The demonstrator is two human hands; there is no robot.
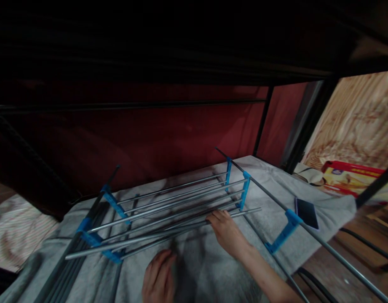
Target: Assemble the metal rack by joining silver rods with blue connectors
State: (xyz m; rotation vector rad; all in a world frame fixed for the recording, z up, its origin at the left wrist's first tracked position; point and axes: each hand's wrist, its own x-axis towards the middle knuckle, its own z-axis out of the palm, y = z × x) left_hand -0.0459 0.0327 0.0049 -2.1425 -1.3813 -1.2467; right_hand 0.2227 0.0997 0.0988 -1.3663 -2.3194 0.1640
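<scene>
A partly assembled rack of grey metal tubes and blue plastic brackets lies on a grey cloth (194, 275). My right hand (225, 229) has its fingers closed on a loose metal tube (130, 242), which slants across the rack's front. The tube's left end sticks out past the left blue bracket (92, 239). My left hand (159, 275) is below the tubes, fingers loosely bent, with nothing visible in it. On the right side, one blue bracket (284, 231) joins two long side tubes, and another blue bracket (245, 191) holds the ends of cross tubes.
Several spare tubes (70, 263) lie together at the left. A phone (306, 213) rests on the cloth at the right, near a red and yellow box (354, 179). Dark metal frame bars (263, 122) stand around and above, with a red panel (168, 143) behind.
</scene>
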